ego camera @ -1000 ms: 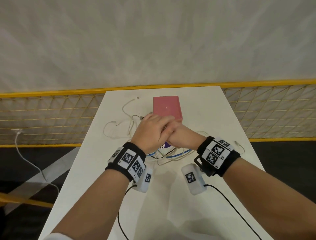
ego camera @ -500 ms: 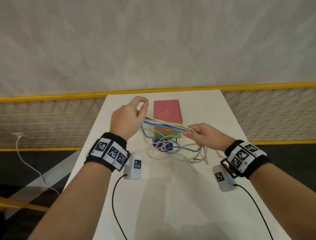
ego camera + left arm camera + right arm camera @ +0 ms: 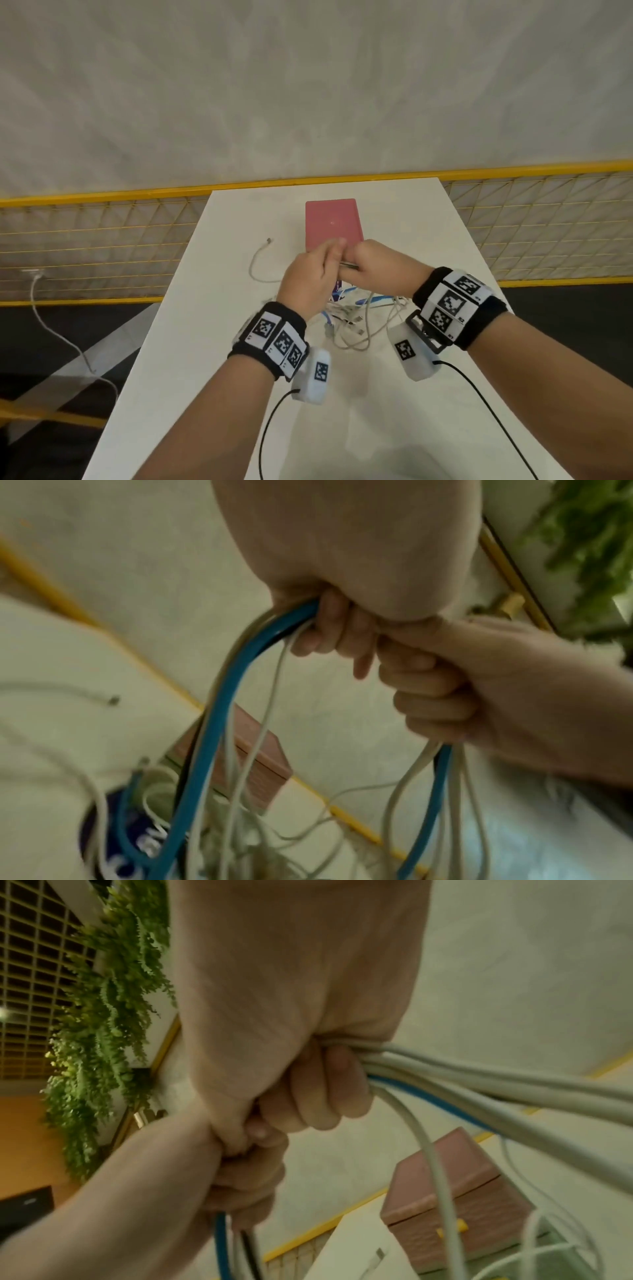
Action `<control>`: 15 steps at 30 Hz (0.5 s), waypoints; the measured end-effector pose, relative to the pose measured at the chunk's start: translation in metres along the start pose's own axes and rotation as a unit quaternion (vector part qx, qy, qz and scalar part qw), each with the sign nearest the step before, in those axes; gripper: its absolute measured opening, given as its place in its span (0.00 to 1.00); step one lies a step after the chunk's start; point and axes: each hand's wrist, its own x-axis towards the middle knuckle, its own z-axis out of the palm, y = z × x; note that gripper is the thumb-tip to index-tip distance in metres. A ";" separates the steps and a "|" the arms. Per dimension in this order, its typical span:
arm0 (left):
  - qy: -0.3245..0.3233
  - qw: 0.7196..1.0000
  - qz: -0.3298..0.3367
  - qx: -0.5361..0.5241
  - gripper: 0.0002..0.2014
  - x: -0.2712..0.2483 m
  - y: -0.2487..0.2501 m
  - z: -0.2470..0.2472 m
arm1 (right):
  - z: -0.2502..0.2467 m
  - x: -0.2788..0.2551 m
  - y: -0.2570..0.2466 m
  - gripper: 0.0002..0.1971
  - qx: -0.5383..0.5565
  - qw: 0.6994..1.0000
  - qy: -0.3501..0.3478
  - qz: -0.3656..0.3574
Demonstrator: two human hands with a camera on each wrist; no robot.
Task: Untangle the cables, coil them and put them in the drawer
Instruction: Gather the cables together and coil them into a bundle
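Your left hand (image 3: 310,274) and right hand (image 3: 376,267) touch above the table's (image 3: 205,342) middle, both fists clenched round the cable bundle (image 3: 219,710), whose loops hang to the surface just before the pink drawer box (image 3: 332,221).
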 end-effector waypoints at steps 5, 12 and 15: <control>0.066 0.997 0.008 0.029 0.17 0.015 -0.004 -0.024 | -0.006 -0.009 0.017 0.12 0.073 0.997 0.014 0.037; 0.178 0.980 -0.060 -0.069 0.11 0.020 -0.029 -0.070 | -0.014 -0.029 0.034 0.08 0.022 0.998 0.015 0.048; 0.118 0.984 -0.130 0.007 0.14 0.018 -0.041 -0.065 | -0.014 -0.020 0.032 0.13 -0.009 0.999 0.021 0.043</control>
